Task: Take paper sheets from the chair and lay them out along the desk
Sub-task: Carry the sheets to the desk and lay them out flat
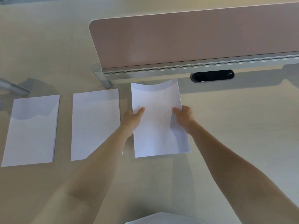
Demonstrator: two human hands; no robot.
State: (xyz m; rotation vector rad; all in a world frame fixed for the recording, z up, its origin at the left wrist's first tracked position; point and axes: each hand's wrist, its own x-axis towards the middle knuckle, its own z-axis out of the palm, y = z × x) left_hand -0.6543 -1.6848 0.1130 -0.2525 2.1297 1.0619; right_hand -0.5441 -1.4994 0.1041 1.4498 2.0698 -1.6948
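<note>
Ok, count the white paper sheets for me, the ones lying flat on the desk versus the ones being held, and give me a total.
White paper sheets lying flat on the pale wooden desk: 2, far-left sheet and middle sheet.
White paper sheets held by both hands, left hand and right hand: 1, curled sheet.
Total: 3

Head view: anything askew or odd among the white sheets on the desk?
Only the rightmost white paper sheet: both the left hand and right hand grip it, far edge curling. The other two lie flat.

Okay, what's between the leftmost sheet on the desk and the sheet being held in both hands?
One more white sheet, the middle sheet, lies flat between the leftmost sheet and the held sheet, with strips of bare desk either side. The head view shows it.
</note>
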